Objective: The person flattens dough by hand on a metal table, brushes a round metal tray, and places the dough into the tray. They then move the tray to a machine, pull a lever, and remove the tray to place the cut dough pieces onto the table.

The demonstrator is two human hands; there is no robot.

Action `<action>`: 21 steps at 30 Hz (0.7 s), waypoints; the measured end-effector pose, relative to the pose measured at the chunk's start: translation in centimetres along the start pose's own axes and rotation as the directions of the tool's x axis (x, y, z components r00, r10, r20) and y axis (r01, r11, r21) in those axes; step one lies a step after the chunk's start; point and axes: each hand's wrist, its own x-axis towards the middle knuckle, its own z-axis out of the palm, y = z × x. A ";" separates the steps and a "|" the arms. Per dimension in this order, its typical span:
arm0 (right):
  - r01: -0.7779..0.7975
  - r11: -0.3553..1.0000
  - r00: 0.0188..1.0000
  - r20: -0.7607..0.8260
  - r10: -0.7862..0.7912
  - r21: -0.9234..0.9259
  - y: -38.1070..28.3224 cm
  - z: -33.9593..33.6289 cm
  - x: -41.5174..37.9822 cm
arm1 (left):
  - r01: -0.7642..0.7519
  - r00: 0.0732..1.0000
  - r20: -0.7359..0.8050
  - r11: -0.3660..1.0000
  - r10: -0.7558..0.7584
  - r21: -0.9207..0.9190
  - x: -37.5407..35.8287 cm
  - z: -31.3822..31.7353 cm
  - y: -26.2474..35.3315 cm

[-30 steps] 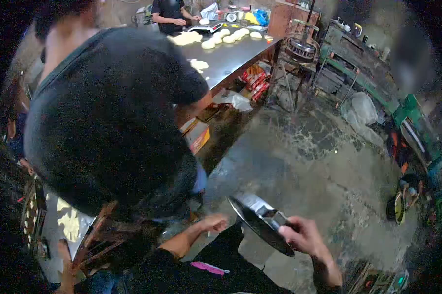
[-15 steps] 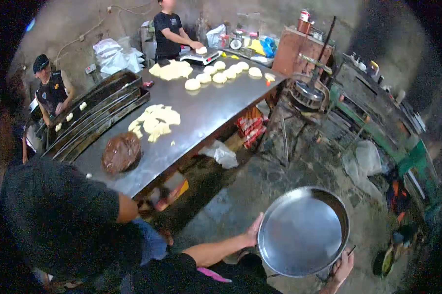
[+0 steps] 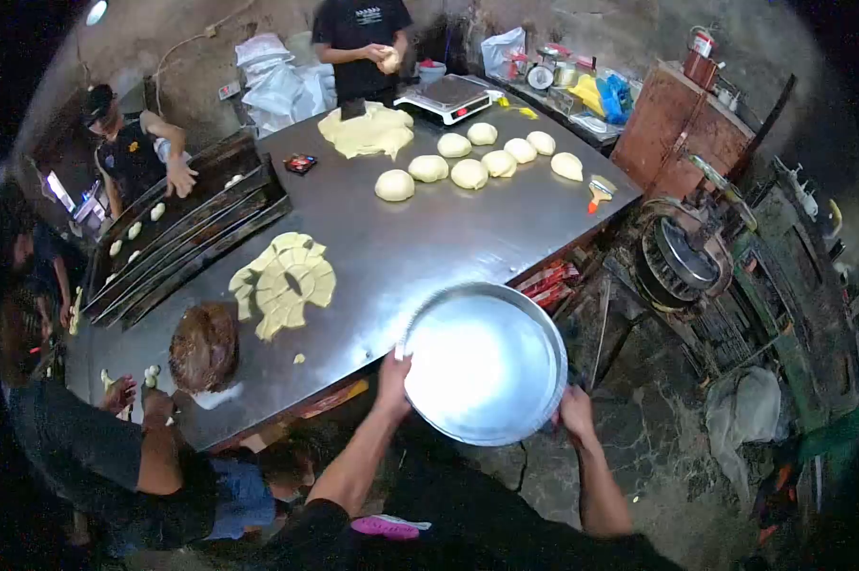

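Note:
A large round metal pan with a raised rim is held in front of me, above the floor beside the table's near edge. Its bright inside faces up toward the camera. My left hand grips the rim on the left, and my right hand holds the lower right side. Some of the fingers on both hands are hidden by the pan. Past the pan, the steel table carries a sheet of cut dough pieces and a round brown mass.
Several dough balls, a scale and a brush lie on the far half. Long trays stand at left. Three co-workers are around the table, one close on my left. A round-headed machine stands right.
The pan and both my hands have moved left and up in view, closer to the table. My view has shifted. The far co-worker now holds a dough ball off the scale.

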 end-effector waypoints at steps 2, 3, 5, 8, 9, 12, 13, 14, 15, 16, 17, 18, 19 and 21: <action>-0.027 0.998 0.990 0.134 0.033 -0.051 -6.8 3.3 7.8 | -0.035 0.992 -0.122 0.998 0.041 0.052 4.6 -0.2 2.8; 0.049 0.973 0.977 0.212 0.000 -0.224 -10.4 3.9 12.5 | -0.164 0.982 -0.091 0.986 0.164 0.002 8.3 -0.7 3.2; -0.099 0.964 0.992 0.048 0.115 -0.248 -15.7 6.7 15.7 | -0.178 0.966 -0.193 0.984 0.171 -0.023 11.4 -1.4 4.3; 0.070 0.941 0.985 0.172 -0.013 -0.332 -9.9 10.4 24.8 | -0.183 0.936 -0.312 0.983 0.164 -0.034 13.3 0.0 7.0; 0.036 0.939 0.967 0.249 0.054 -0.343 -10.9 10.4 28.0 | -0.185 0.925 -0.341 0.982 0.165 -0.027 15.4 1.3 8.1; 0.390 0.663 0.899 0.419 -0.126 -0.639 -12.2 7.1 34.1 | -0.257 0.833 -0.486 0.963 0.264 0.083 19.0 -1.5 6.9; 0.405 0.547 0.855 0.515 0.056 -0.732 -12.8 4.9 36.9 | -0.271 0.803 -0.503 0.947 0.321 0.172 19.4 -1.5 6.8; 0.408 0.495 0.890 0.456 -0.025 -0.768 -14.0 1.7 39.8 | -0.250 0.673 -0.610 0.905 0.419 0.346 19.7 -1.6 5.8; 0.405 0.444 0.910 0.398 -0.113 -0.800 -15.6 -1.5 42.9 | -0.242 0.651 -0.638 0.909 0.411 0.340 20.1 -3.0 4.9; 0.315 0.291 0.947 0.279 -0.159 -0.904 -16.3 -4.1 46.3 | -0.101 0.597 -0.596 0.787 0.537 0.609 20.2 -5.3 4.3; 0.225 0.239 0.970 0.193 -0.151 -0.945 -17.5 -6.4 50.6 | 0.055 0.551 -0.520 0.593 0.652 0.803 20.5 -6.2 3.5; 0.292 0.092 0.936 0.265 -0.229 -0.952 -16.9 -9.9 53.1 | 0.090 0.555 -0.526 0.581 0.645 0.809 19.7 -5.0 4.0; 0.217 0.062 0.918 0.182 -0.353 -0.974 -16.5 -11.8 53.9 | 0.125 0.558 -0.532 0.570 0.636 0.812 18.9 -3.4 5.4; 0.324 -0.108 0.878 0.341 -0.337 -0.940 -13.5 -13.3 60.8 | 0.085 0.493 -0.736 0.816 0.464 0.572 14.6 -1.1 3.8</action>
